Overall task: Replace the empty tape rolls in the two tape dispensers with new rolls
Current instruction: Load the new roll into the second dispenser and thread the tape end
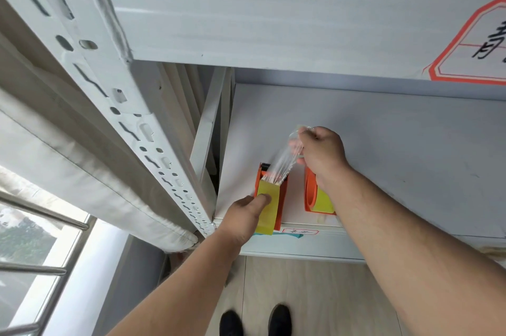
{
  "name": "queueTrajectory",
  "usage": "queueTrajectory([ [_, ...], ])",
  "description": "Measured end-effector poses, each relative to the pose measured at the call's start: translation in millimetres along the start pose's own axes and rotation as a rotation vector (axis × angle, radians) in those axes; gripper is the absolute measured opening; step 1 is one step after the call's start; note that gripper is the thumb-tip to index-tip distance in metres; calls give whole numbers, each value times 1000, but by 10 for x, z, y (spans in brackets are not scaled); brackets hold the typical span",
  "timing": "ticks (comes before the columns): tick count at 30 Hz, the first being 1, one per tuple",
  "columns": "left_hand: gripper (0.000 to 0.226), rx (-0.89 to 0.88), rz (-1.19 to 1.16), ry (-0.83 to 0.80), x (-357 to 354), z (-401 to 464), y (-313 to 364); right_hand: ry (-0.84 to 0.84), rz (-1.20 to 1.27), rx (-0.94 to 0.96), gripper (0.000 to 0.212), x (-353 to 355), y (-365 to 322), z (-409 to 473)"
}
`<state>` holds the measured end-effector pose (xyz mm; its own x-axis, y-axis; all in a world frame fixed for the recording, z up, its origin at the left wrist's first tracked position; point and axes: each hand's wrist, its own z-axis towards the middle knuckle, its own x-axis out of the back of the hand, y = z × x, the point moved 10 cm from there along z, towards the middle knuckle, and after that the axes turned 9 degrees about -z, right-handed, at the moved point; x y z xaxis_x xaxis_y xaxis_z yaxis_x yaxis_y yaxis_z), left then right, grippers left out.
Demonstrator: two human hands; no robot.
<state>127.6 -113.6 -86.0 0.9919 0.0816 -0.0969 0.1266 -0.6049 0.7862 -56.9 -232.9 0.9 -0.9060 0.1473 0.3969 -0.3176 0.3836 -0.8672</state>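
Two orange tape dispensers stand on a white shelf (397, 144). The left dispenser (283, 199) holds a yellow tape roll (269, 212), and my left hand (243, 216) presses on that roll with thumb and fingers. A strip of clear tape (284, 160) runs up from the roll past the toothed cutter (265, 165) to my right hand (321, 155), which pinches its free end above the shelf. The right dispenser (310, 193), with its own yellow roll (324, 203), sits partly hidden under my right wrist.
A white slotted metal upright (131, 105) rises at the left, and an upper shelf beam (273, 21) with an orange-bordered label (476, 43) hangs overhead. A curtain (68, 149) and window rails (32, 270) are at the left. My shoes (256, 319) stand on the wood floor below.
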Motion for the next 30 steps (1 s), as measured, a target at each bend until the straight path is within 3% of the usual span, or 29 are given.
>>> queueTrajectory([
  [11, 14, 23, -117, -70, -86, 64, 142, -94, 166, -128, 14, -88, 127, 58],
  [16, 23, -41, -104, -11, -68, 98, 195, -110, 166, -97, 16, -120, 93, 77],
  [22, 16, -65, -151, 118, 43, 129, 208, -121, 164, -81, 17, -123, 97, 74],
  [26, 19, -7, -205, 29, -56, 114, 193, -113, 158, -92, 18, -94, 140, 80],
  [28, 20, 27, -108, -57, -129, 143, 191, -108, 171, -119, 17, -89, 172, 78],
  [30, 37, 41, 51, -130, -198, 173, 174, -115, 197, -162, 16, -122, 241, 77],
])
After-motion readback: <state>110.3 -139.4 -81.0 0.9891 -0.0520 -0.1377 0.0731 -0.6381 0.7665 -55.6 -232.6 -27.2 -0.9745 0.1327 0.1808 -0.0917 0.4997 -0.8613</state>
